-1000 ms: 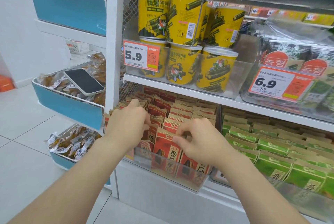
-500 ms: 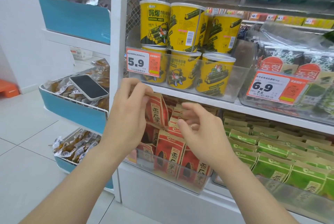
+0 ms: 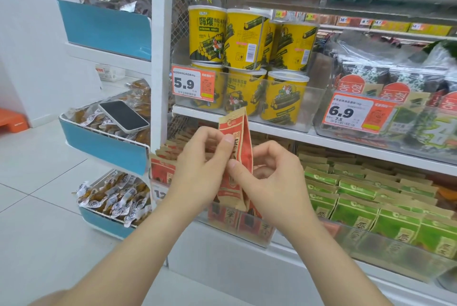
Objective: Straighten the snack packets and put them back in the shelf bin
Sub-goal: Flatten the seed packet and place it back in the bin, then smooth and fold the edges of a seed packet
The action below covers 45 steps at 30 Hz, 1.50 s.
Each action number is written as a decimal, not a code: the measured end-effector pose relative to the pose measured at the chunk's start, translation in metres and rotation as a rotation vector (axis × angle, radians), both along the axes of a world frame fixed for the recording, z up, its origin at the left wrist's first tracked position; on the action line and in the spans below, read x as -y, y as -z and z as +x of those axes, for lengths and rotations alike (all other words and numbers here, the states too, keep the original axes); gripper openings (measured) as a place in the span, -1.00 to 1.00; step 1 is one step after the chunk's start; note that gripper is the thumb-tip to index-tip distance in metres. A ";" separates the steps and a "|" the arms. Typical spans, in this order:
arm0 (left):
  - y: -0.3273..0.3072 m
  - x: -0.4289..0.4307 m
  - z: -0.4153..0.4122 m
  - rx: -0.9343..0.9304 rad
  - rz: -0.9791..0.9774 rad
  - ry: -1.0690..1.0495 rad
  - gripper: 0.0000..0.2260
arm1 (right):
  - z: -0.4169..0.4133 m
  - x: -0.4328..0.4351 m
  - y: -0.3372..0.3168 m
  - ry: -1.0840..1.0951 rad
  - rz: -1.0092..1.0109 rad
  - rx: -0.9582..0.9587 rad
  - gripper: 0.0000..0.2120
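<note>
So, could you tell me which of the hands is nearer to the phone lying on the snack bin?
Left. The left hand is just right of the phone; the right hand is further right, beyond the red packet both hold.

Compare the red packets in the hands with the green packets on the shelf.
Colour: the red packets have red faces, while the green packets have green ones.
Place: the red packets are held in the air, pinched by the left hand and right hand. The green packets sit in rows in a clear bin.
Pose: the red packets stand upright, partly edge-on. The green packets lean back, faces forward.
Shared: both are flat pouches with brown top bands.
</note>
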<state>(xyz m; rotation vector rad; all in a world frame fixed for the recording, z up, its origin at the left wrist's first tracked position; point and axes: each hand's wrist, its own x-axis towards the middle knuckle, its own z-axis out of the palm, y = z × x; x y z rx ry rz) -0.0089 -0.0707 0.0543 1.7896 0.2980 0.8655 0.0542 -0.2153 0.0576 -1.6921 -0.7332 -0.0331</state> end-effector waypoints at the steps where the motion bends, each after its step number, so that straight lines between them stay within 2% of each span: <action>1: 0.000 0.006 0.000 0.001 -0.069 0.036 -0.83 | -0.001 0.003 0.000 -0.034 -0.007 0.015 -0.79; 5: 0.000 0.028 -0.001 -0.028 -0.378 0.178 -0.71 | 0.003 0.018 0.004 -0.227 -0.003 -0.019 -0.73; 7: 0.002 0.037 -0.001 -0.084 -0.398 0.204 -0.69 | 0.005 0.023 0.005 -0.245 -0.025 -0.033 -0.66; 10: 0.004 0.048 -0.001 -0.148 -0.401 0.246 -0.71 | 0.008 0.027 0.005 -0.170 -0.061 0.035 -0.68; 14: 0.002 0.057 0.002 -0.111 -0.451 0.307 -0.67 | 0.012 0.032 0.001 -0.087 -0.063 0.066 -0.70; 18: 0.001 0.062 0.004 -0.073 -0.385 0.304 -0.61 | 0.008 0.032 -0.002 -0.049 -0.070 0.087 -0.68; 23: -0.005 0.063 0.005 -0.118 -0.266 0.251 -0.74 | 0.007 0.033 -0.004 -0.008 -0.123 0.114 -0.69; 27: -0.006 0.060 0.005 -0.112 -0.206 0.250 -0.76 | 0.006 0.032 -0.003 0.003 -0.091 0.109 -0.69; 33: -0.011 0.048 0.004 -0.074 -0.230 0.343 -0.75 | 0.006 0.030 -0.008 -0.079 0.001 -0.075 -0.74; 37: -0.013 0.052 0.000 -0.088 -0.158 0.382 -0.74 | 0.006 0.032 -0.013 -0.074 0.056 -0.173 -0.70; 45: -0.017 0.056 -0.005 -0.084 -0.173 0.297 -0.75 | 0.008 0.037 -0.020 -0.211 0.032 -0.281 -0.63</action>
